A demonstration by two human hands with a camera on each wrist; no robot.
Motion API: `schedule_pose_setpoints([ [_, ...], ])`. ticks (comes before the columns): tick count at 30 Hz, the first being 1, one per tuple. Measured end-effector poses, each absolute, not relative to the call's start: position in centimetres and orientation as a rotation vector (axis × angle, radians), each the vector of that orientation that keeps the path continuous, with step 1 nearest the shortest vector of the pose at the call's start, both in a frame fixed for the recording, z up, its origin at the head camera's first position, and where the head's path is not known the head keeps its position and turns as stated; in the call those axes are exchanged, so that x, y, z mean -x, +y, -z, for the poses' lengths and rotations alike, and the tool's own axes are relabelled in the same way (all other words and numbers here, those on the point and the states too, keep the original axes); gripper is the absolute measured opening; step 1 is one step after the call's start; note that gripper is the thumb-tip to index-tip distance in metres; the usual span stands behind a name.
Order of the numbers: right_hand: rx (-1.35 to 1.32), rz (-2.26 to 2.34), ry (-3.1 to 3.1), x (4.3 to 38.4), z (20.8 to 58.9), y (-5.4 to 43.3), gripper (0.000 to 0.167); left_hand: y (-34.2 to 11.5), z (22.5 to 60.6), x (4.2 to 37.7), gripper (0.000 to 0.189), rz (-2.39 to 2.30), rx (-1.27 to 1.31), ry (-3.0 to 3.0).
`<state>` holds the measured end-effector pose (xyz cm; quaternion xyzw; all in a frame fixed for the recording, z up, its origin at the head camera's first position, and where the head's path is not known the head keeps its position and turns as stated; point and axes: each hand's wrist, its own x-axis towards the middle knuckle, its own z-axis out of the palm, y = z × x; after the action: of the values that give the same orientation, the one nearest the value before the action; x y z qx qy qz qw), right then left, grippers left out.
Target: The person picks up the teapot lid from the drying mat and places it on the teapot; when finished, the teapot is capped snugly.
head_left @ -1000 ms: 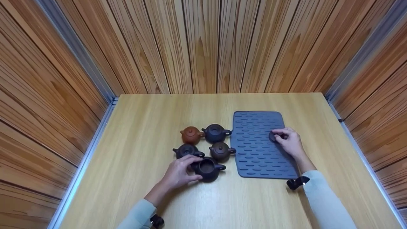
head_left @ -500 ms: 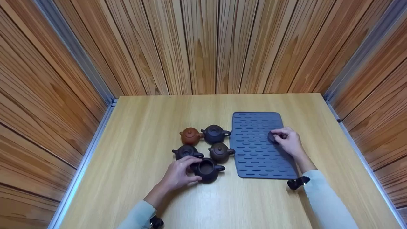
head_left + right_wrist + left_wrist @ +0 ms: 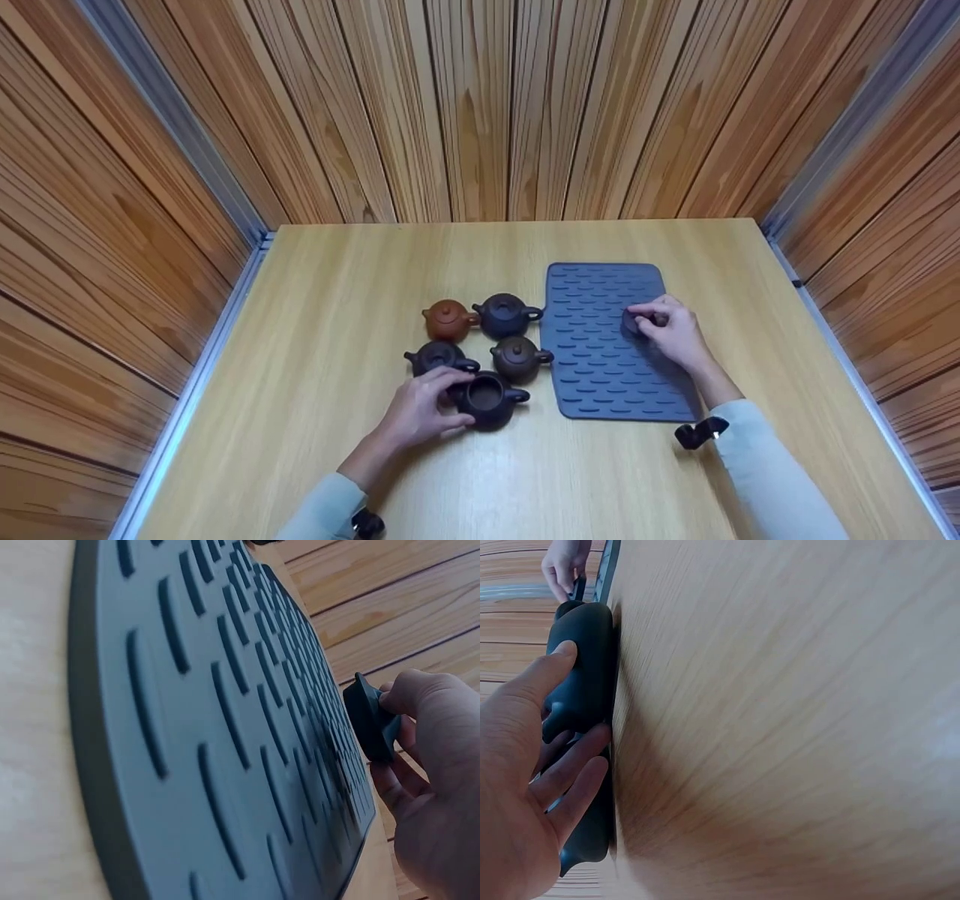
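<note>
A lidless dark teapot (image 3: pixel 491 414) stands on the table, its round opening facing up and its handle to the right. My left hand (image 3: pixel 421 411) holds it from the spout side, thumb on the near wall and fingers at the far side. In the left wrist view the thumb presses the teapot's body (image 3: pixel 591 667). Over the ribbed grey mat (image 3: pixel 600 397), my right hand (image 3: pixel 679 334) pinches a dark teapot lid (image 3: pixel 628 322). The right wrist view shows this lid (image 3: pixel 369 718) tilted on edge, its knob between thumb and fingers, raised above the mat.
Close behind the lidless teapot are several lidded ones: a dark one (image 3: pixel 435 355), a brown one (image 3: pixel 517 360), an orange-brown one (image 3: pixel 448 320) and a black one (image 3: pixel 504 315). Wood-panelled walls (image 3: pixel 480 112) enclose the table's back and sides.
My right hand has shifted slightly left over the mat with the lid still pinched. The left hand and its teapot keep their place.
</note>
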<state>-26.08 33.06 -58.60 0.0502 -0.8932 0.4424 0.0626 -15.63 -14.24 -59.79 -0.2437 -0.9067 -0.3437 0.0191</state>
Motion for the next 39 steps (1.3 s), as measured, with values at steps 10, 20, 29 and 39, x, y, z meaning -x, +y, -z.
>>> schedule_pose_setpoints([
  [10,-0.292,-1.357,-2.685,25.9,58.3,30.8,0.023,-14.3,59.8,15.5,0.061,1.067,0.758,-2.808],
  [20,-0.428,-1.328,-2.661,25.8,57.5,28.4,0.023,-14.3,59.9,15.6,0.061,1.057,0.766,-2.805],
  [29,-0.549,-1.371,-2.648,25.6,56.8,26.1,0.024,-14.3,59.7,15.7,0.061,1.073,0.748,-2.838],
  [39,-0.641,-1.430,-2.565,25.3,56.3,23.3,0.027,-14.3,59.8,15.6,0.061,1.075,0.752,-2.819],
])
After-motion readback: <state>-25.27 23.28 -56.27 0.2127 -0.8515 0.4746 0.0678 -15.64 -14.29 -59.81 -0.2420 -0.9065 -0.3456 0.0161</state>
